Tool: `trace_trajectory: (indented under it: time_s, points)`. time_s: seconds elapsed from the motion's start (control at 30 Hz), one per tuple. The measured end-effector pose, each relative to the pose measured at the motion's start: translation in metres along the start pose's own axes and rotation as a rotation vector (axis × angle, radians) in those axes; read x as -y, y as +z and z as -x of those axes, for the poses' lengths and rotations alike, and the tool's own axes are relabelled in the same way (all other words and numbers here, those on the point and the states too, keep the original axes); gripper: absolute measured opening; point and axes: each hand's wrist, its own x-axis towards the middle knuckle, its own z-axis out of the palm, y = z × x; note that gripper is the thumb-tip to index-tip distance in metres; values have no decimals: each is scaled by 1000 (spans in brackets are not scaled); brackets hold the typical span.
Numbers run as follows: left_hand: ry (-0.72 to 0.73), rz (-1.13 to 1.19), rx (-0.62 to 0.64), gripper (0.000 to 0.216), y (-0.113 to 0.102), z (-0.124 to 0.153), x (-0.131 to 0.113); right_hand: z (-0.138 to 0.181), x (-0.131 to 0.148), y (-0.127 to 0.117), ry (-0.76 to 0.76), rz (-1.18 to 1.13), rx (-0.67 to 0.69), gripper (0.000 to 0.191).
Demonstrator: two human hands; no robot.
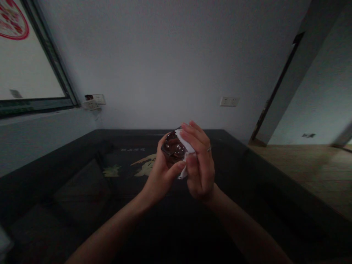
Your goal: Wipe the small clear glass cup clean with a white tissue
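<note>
Above the dark table point(165, 234), my left hand point(161, 174) is wrapped round a dark, glossy, see-through glass dish point(173, 146) with an angular rim. Whether it is an ashtray or a small bowl I cannot tell. Its open side faces me, tilted. A white tissue or thin cloth point(186, 143) is pinched in my right hand point(202, 165), pressed against the dish's right side. One finger of that hand wears a ring. My right fingers and the tissue hide the dish's right part.
The glossy black tabletop carries a printed yellowish picture point(144, 167) and pale lettering point(132, 149). Behind it stands a grey wall with a double socket point(229, 101) and more sockets point(95, 101) at left. A window is at upper left; wooden floor point(305, 165) lies to the right.
</note>
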Motion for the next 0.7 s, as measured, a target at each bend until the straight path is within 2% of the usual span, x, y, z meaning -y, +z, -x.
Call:
trace_trajectory:
  time_s: [0.1,0.2,0.27,0.33,0.53,0.6,0.7]
  points:
    - [15,-3,16,72,2,2,1,-2,-1,-2,79,-64,-43,37]
    - [20,4,12,82,4,4,1,-5,-2,-3,292,-220,-89,37]
    - [18,10,12,83,4,5,1,-6,-1,-2,380,-271,-100,38]
    - [4,2,11,81,4,6,0,-5,-1,-3,351,-236,-96,36]
    - [23,-31,-3,78,0,4,-1,-4,-1,-8,59,-42,11,34]
    - [44,-45,-7,79,0,4,0,-5,-3,-8,63,-73,11,34]
    - [77,-47,-8,85,1,4,3,-6,-6,-5,238,-278,-45,34]
